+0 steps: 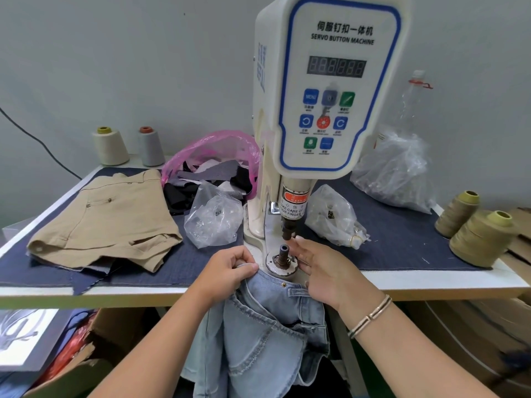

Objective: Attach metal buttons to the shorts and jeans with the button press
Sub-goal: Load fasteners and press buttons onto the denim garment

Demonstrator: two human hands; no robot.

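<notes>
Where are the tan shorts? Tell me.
In the head view, the tan shorts lie flat on the table's left side, left of the button press, just beside a clear bag.

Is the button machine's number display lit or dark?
Dark: the display on the button machine shows only faint unlit digit segments.

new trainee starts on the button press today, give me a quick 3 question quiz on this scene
1. True or false: the left hand grips the light blue jeans.
2. Which garment lies on the table left of the button machine: A tan shorts, B black jacket?
3. Where are the right hand fingers?

Key
1. True
2. A
3. Beside the lower die post, under the upper punch.
</notes>
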